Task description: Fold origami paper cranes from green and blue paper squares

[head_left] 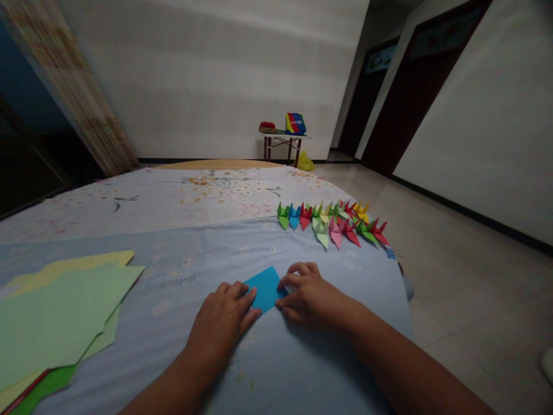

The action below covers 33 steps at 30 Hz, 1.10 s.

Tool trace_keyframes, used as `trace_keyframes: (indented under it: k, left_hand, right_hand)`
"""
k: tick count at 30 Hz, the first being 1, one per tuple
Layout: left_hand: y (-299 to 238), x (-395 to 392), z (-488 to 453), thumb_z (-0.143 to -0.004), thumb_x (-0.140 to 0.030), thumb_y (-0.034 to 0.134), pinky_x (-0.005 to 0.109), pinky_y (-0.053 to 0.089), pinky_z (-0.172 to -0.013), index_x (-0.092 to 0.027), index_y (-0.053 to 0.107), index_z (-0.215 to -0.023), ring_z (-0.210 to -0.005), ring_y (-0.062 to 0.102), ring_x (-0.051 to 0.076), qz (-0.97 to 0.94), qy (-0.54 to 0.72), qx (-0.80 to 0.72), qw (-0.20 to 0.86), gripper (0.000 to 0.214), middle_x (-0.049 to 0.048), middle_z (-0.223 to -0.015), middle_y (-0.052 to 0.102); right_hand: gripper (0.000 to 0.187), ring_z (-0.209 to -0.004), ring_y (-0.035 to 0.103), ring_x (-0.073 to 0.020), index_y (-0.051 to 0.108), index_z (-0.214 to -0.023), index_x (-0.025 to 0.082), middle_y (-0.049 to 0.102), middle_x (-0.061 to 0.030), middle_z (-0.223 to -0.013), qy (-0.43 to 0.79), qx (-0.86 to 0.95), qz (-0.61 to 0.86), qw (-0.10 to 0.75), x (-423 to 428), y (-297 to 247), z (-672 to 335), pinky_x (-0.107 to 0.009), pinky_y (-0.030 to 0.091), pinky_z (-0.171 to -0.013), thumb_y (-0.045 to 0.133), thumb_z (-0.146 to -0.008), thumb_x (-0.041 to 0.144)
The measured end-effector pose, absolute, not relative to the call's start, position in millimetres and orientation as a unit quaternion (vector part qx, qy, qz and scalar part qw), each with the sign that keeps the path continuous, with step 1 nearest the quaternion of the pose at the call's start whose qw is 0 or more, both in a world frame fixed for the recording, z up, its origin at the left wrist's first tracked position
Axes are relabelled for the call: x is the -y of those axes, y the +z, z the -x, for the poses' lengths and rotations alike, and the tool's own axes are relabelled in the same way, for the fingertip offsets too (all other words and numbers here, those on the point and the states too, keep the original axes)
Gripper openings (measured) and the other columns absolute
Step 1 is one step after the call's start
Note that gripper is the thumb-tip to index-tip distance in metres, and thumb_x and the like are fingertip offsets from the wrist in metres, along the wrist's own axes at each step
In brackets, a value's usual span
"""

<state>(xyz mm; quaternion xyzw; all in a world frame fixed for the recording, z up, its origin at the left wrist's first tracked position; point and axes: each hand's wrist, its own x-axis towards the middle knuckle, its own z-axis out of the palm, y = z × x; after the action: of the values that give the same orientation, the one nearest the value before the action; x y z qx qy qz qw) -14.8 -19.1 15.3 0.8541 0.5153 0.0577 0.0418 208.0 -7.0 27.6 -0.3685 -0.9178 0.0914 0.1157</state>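
Note:
A small piece of blue origami paper (264, 290) lies on the table in front of me, its visible part roughly a folded square. My left hand (228, 308) holds its left edge down, fingers bent and the thumb near the lower side. At the right corner, my right hand (306, 294) pinches the paper between thumb and fingers; the corner itself is partly hidden. Beyond my right hand stand several folded paper cranes (336, 230) in green, blue, red, pink and yellow, grouped in rows.
A stack of larger coloured paper sheets (60, 317) lies at the left. A pale blue cloth (173, 276) covers the near table, a flowered cloth (207, 196) the far part. Against the wall, a small table (285, 137) bears a colourful box (295, 123). The table edge curves at right.

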Motion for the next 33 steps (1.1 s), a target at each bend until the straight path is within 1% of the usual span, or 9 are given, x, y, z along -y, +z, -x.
trace_keyframes:
  k: [5,7,9,14,19,21,25,30,33]
  left_hand:
    - [18.0,19.3,15.7,-0.085,-0.037,0.051,0.035,0.041,-0.077,-0.027,0.061,-0.11,-0.094,0.053,0.023,-0.857,0.059,-0.511,0.046,0.028,0.0053,-0.109,0.061]
    - [18.6,19.8,15.4,-0.085,-0.037,0.052,0.035,0.041,-0.077,-0.027,0.061,-0.11,-0.094,0.053,0.023,-0.857,0.061,-0.509,0.049,0.029,0.0055,-0.109,0.061]
    - [19.2,20.2,14.9,-0.084,-0.037,0.052,0.035,0.04,-0.077,-0.027,0.062,-0.11,-0.095,0.052,0.024,-0.857,0.066,-0.509,0.05,0.029,0.0058,-0.109,0.061]
    - [21.0,20.1,15.7,-0.088,-0.038,0.045,0.038,0.037,-0.079,-0.026,0.064,-0.105,-0.095,0.053,0.024,-0.854,0.08,-0.512,0.044,0.029,0.0055,-0.105,0.063]
    - [19.9,32.2,10.7,-0.087,-0.031,0.044,0.048,0.029,-0.09,-0.027,0.057,-0.118,-0.113,0.044,0.031,-0.845,0.116,-0.522,-0.007,0.034,0.0071,-0.123,0.057]
    - [18.8,41.0,4.6,-0.087,-0.033,0.044,0.05,0.029,-0.091,-0.027,0.057,-0.119,-0.114,0.045,0.031,-0.863,0.088,-0.498,0.001,0.034,0.0076,-0.124,0.057]
    - [18.4,54.0,-2.4,-0.088,-0.036,0.043,0.053,0.03,-0.093,-0.022,0.059,-0.118,-0.114,0.047,0.033,-0.874,0.024,-0.485,0.029,0.037,0.0101,-0.122,0.059]
    - [23.9,56.4,5.2,-0.086,-0.034,0.046,0.057,0.031,-0.093,-0.019,0.06,-0.117,-0.115,0.048,0.035,-0.87,-0.003,-0.492,0.044,0.037,0.0123,-0.12,0.06]
    - [30.5,55.9,8.0,-0.085,-0.032,0.048,0.058,0.031,-0.093,-0.019,0.06,-0.116,-0.115,0.048,0.035,-0.867,-0.008,-0.496,0.057,0.036,0.0117,-0.12,0.061]
  right_hand:
    - [0.013,-0.102,0.043,-0.0231,0.071,-0.081,0.026,0.066,-0.0017,-0.096,0.074,0.9,0.412,0.123,1.0,33.1,-223.9,-0.041,0.024,-0.083,0.058,-0.079,0.028]
    - [0.014,-0.102,0.043,-0.0227,0.07,-0.084,0.025,0.065,-0.0028,-0.099,0.062,0.894,0.418,0.147,2.1,34.7,-221.7,-0.041,0.024,-0.085,0.057,-0.08,0.028]
    - [0.017,-0.103,0.042,-0.0226,0.069,-0.092,0.027,0.063,-0.0026,-0.105,0.063,0.9,0.4,0.161,4.6,35.0,-214.9,-0.041,0.024,-0.086,0.056,-0.081,0.03]
    - [0.017,-0.102,0.042,-0.021,0.068,-0.091,0.028,0.063,-0.0009,-0.105,0.102,0.929,0.336,0.117,8.1,31.6,-201.0,-0.039,0.025,-0.084,0.054,-0.083,0.033]
    - [0.018,-0.101,0.042,-0.021,0.069,-0.093,0.027,0.062,-0.0017,-0.107,0.111,0.927,0.337,0.118,6.3,29.8,-202.9,-0.038,0.025,-0.084,0.054,-0.083,0.03]
    - [0.018,-0.102,0.042,-0.0208,0.069,-0.093,0.027,0.062,-0.0016,-0.107,0.11,0.928,0.336,0.117,5.8,29.3,-203.1,-0.038,0.025,-0.084,0.054,-0.083,0.029]
    - [0.017,-0.103,0.043,-0.0205,0.069,-0.092,0.028,0.063,-0.0008,-0.108,0.109,0.926,0.34,0.119,5.2,27.8,-202.3,-0.038,0.025,-0.085,0.056,-0.082,0.03]
    - [0.017,-0.104,0.042,-0.0206,0.069,-0.093,0.03,0.063,0.0016,-0.109,0.112,0.925,0.343,0.117,3.8,27.9,-205.8,-0.039,0.025,-0.086,0.055,-0.083,0.032]
    - [0.018,-0.104,0.042,-0.0215,0.069,-0.094,0.029,0.063,-0.0001,-0.108,0.114,0.924,0.345,0.118,3.1,28.4,-208.7,-0.04,0.025,-0.086,0.055,-0.083,0.032]
